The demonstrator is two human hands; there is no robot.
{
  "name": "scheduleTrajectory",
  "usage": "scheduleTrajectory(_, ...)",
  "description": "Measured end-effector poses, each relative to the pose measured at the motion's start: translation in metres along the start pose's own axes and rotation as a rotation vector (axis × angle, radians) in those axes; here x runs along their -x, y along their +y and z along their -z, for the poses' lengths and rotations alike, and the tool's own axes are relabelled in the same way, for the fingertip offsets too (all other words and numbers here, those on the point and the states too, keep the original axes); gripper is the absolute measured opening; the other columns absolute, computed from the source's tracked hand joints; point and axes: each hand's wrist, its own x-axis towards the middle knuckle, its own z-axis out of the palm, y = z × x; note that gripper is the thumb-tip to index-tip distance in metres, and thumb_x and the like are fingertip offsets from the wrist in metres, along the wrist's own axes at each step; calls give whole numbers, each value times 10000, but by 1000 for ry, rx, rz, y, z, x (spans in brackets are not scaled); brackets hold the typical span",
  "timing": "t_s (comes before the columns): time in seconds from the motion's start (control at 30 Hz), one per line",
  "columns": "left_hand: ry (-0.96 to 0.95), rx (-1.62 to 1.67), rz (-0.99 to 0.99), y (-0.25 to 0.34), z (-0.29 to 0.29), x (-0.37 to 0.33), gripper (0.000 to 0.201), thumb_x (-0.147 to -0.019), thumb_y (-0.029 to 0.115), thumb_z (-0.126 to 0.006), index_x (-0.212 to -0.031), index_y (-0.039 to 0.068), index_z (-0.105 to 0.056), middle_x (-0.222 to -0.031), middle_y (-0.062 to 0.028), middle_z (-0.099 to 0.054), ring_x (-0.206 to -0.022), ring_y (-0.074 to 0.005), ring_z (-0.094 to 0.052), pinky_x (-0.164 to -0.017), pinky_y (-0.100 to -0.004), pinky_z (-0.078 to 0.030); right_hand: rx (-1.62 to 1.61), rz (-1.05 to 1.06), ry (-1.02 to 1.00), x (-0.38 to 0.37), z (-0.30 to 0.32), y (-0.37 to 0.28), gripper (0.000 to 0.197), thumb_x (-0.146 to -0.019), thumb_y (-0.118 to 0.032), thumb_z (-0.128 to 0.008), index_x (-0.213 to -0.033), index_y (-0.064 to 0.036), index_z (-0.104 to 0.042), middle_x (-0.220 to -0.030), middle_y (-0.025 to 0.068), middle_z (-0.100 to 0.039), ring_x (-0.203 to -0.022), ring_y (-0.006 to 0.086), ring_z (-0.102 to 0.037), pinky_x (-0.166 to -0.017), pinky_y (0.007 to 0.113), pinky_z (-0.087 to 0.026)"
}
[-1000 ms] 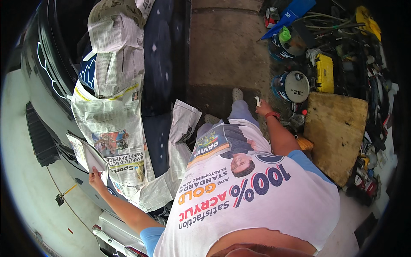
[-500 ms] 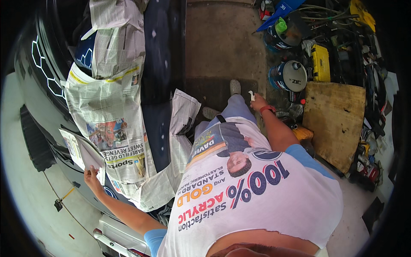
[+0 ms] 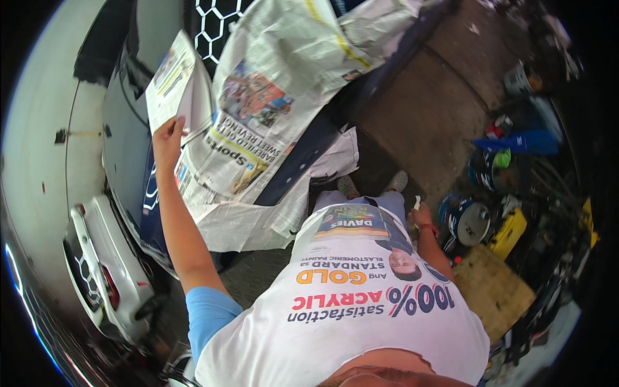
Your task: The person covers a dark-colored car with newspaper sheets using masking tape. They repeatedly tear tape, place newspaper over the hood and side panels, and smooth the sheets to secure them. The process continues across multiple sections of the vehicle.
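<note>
My left hand (image 3: 169, 134) pinches the lower edge of a folded newspaper (image 3: 173, 84), its pages partly fanned, over the dark car body at the left. Next to it, large newspaper sheets (image 3: 258, 109) cover part of the dark blue car panel (image 3: 303, 161), with a yellow strip along one edge. Another loose sheet (image 3: 336, 157) hangs past the panel's near side. Low at my right side, my right hand (image 3: 422, 216) is closed on a small whitish strip (image 3: 417, 202); its material is too small to make out.
At the right stand a round drum (image 3: 469, 222) with a pale lid, a yellow case (image 3: 506, 233) and a wooden board (image 3: 496, 290). Blue sheeting (image 3: 516, 143) lies farther off. A white car (image 3: 116, 271) stands at the lower left.
My view has swung toward the left and the car. My left arm reaches farther forward with the folded newspaper still in hand. My right hand stays low, keeping the whitish strip.
</note>
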Motion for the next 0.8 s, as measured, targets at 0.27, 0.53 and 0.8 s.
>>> scheduleTrajectory(0.27,324,232,82,-31,2,9,317,-1041,263,-701,-956,-42,-725,-779,-15,-686,-731,-67,-601,-701,-237,-451,147,69,-102,-32,31,-8,654,-941,-25,-669,-1539,49,-415,-930,158,-729,-681,212,-731,-564,354,-569)
scheduleTrajectory(0.53,11,-294,-170,11,-28,29,371,-1018,296,-703,-1333,101,-723,-1340,-124,-714,-1234,-267,-649,-1023,-388,-502,45,-57,-22,18,27,-84,698,-948,-79,-673,-1584,0,-397,-1032,151,-738,-753,188,-747,-603,355,-589)
scheduleTrajectory(0.8,597,-226,-329,107,-128,86,290,-1030,168,-697,-1279,22,-666,-1265,-97,-721,-1124,-264,-664,-990,-390,-509,83,-5,50,7,48,-75,753,-881,-156,-711,-1558,19,-432,-1246,249,-718,-1103,352,-732,-1026,432,-525)
